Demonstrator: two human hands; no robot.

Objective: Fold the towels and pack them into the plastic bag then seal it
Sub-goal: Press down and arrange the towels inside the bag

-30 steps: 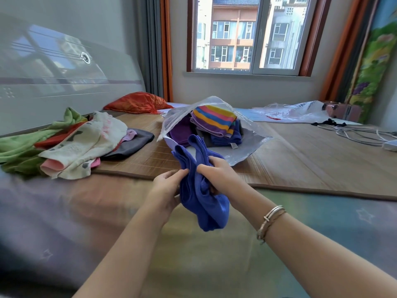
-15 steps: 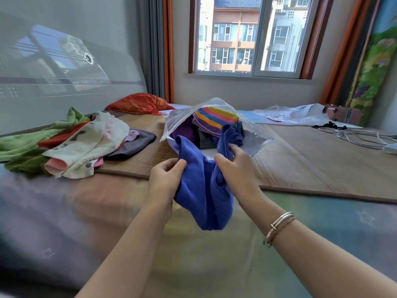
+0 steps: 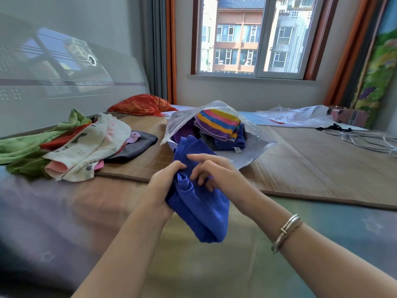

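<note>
since half a second ago your right hand [image 3: 217,173] let go of the blue towel's [image 3: 199,203] top edge, and its fingers now sit loosely spread on the bundle. your left hand [image 3: 165,186] pinches the towel at its left side. it hangs long-axis down, just in front of the open plastic bag [image 3: 253,149], so it's a short push forward, left hand leading.

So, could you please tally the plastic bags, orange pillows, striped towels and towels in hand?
Plastic bags: 2, near bag and far bag
Orange pillows: 1, pillow
Striped towels: 1, striped towel, in the near bag
Towels in hand: 1, blue towel, gripped by the left hand
Total: 5
</note>
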